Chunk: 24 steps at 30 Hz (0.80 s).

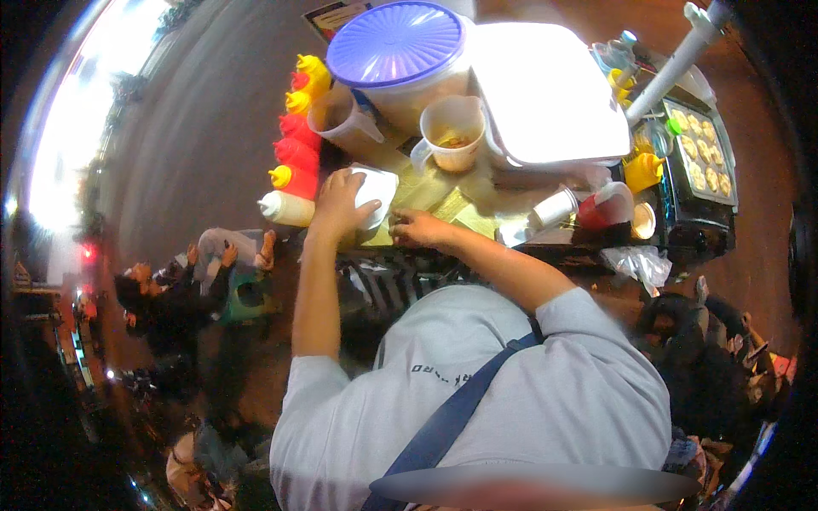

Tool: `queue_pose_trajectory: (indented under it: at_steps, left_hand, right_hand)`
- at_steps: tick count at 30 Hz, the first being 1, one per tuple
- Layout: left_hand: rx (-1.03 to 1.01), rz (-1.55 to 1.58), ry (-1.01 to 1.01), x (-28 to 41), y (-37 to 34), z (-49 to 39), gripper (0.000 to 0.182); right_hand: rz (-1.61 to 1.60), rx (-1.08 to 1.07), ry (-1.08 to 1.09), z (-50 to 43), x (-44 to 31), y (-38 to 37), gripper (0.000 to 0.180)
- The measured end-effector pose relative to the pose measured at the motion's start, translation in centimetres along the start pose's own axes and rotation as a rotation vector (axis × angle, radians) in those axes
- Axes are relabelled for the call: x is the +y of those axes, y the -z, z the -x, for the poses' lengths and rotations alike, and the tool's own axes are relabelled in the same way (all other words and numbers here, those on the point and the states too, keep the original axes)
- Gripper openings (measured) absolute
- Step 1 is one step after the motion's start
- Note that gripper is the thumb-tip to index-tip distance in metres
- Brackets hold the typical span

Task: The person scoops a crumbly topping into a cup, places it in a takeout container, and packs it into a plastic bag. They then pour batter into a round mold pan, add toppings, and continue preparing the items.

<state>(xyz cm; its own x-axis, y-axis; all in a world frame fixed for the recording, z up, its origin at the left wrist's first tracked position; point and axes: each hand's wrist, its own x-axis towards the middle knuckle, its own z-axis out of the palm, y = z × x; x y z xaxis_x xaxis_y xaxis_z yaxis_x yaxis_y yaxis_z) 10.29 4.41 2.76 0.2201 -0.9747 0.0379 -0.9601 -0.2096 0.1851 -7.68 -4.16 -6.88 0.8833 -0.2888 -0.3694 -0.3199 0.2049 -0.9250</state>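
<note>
My left hand (340, 203) lies over a white paper-like stack or box (378, 191) on the yellowish cart top, its thumb and fingers spread across the near side. To its right, my right hand (416, 228) hovers at or rests on the counter's front edge with curled fingers; whether it holds something small cannot be told. Beyond the hands stands a clear plastic measuring jug (452, 135) with some yellowish stuff in it. A second plastic jug (339, 118) leans near the squeeze bottles. Left of my left hand, a white-capped squeeze bottle (289, 209) lies closest.
Red and yellow squeeze bottles (297, 139) line the left edge. Behind are a tub with a purple lid (399, 45) and a large white container (549, 92). Rightward are white paper cups (555, 207), a red cup (601, 207) and a griddle tray of food (703, 153). People sit on both sides.
</note>
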Motion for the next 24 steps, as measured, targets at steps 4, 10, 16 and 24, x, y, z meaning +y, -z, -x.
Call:
queue_pose_trajectory:
  at_steps: [4,10,16,24]
  left_hand:
    - [0.085,0.184,-0.006,3.7,0.6,0.6,0.041]
    - [-0.181,0.511,-0.139,12.2,-1.8,0.1,0.033]
    - [-0.174,0.475,-0.374,19.8,-8.1,-4.8,0.06]
    - [-0.347,0.592,-0.328,21.2,-9.0,-7.6,0.081]
  right_hand:
    - [0.477,0.001,0.213,6.9,-0.2,3.6,0.044]
    - [0.736,1.042,0.402,20.5,-0.5,10.6,0.029]
    - [0.967,1.183,0.123,21.5,1.6,14.9,0.046]
    - [0.459,0.927,0.29,21.0,-0.8,11.5,0.038]
